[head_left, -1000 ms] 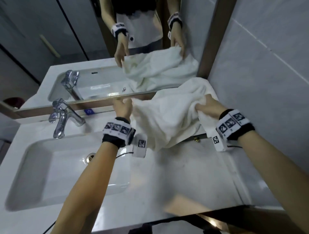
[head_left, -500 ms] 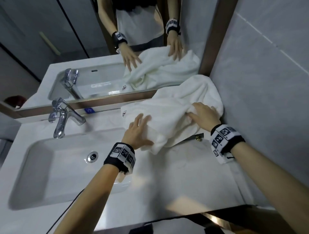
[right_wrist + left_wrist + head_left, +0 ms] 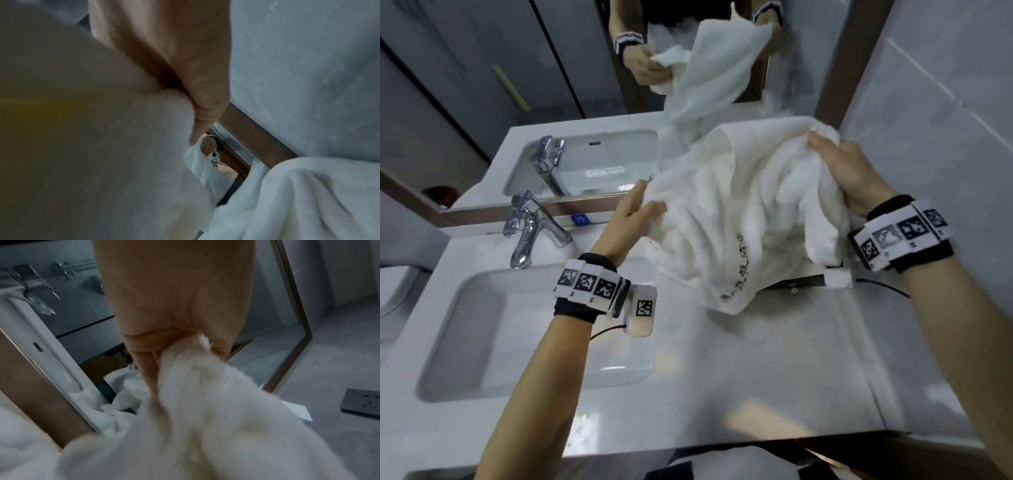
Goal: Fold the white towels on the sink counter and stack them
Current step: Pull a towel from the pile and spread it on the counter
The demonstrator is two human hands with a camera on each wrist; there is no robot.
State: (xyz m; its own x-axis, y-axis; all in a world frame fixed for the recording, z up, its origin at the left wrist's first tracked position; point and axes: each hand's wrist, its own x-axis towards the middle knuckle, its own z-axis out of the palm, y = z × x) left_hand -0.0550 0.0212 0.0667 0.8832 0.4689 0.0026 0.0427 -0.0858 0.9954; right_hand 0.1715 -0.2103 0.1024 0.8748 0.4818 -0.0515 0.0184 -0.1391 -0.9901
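Note:
A white towel [image 3: 739, 219] with dark embroidered lettering hangs crumpled above the right part of the sink counter [image 3: 739, 377], held up between both hands. My left hand [image 3: 643, 209] pinches its left edge; the left wrist view shows the towel [image 3: 205, 410] gripped between thumb and fingers [image 3: 144, 363]. My right hand [image 3: 835, 164] grips the top right corner near the wall. In the right wrist view the towel [image 3: 92, 129] bunches in the right hand's fingers [image 3: 207, 104], and more white towel [image 3: 298, 194] lies lower right against the wall.
A chrome faucet [image 3: 527, 229] stands behind the basin [image 3: 458, 329] on the left. The mirror [image 3: 585, 102] runs along the back, a tiled wall [image 3: 945, 120] closes the right side. A grey wall socket [image 3: 362, 405] shows in the left wrist view.
The towel was lying under both flat hands half a second ago; now both hands grip it and have lifted it off the counter, spread between them.

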